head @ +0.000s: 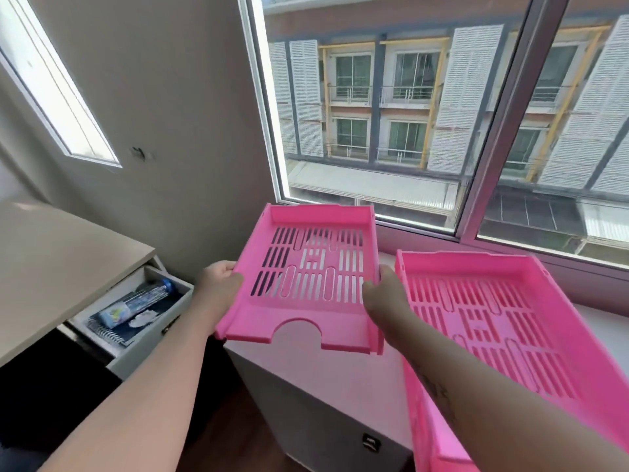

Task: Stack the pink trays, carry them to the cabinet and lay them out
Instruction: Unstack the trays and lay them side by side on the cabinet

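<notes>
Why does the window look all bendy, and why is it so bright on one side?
Head view: the wide-angle lens bows the window frame and the wall; daylight through the glass washes out its left edge and the small window. The pink tray held by the left hand and right hand stays sharp; the floor underneath is dark.

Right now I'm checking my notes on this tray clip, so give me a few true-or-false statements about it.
1. Both hands grip one pink tray, left hand and right hand on opposite sides. True.
2. A second pink tray sits to its right. True.
3. The held tray is full of papers. False: it is empty.
4. The drawer at the left is closed. False: it is open, with things inside.
</notes>
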The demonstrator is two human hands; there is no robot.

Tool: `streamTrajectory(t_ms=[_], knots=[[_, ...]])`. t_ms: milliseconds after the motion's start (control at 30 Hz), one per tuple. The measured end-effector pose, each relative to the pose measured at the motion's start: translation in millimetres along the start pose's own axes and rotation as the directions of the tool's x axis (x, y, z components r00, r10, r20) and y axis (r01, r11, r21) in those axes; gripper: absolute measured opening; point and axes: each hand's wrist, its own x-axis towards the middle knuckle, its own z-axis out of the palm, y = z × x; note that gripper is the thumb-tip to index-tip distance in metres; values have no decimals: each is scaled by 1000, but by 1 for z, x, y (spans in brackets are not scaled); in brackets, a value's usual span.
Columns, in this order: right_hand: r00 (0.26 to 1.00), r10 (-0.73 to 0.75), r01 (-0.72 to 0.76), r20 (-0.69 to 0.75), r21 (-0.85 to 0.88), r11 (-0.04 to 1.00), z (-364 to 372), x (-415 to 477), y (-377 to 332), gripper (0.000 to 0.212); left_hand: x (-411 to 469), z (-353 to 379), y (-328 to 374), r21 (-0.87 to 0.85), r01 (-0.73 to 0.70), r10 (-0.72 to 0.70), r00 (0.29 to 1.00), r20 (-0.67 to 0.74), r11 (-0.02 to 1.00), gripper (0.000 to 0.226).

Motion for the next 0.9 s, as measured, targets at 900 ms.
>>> streamTrajectory(t_ms=[900], knots=[[988,-125,97,-88,-269,958,-87,27,-16,40,-11,97,63,-44,-233,237,951,201,971,37]])
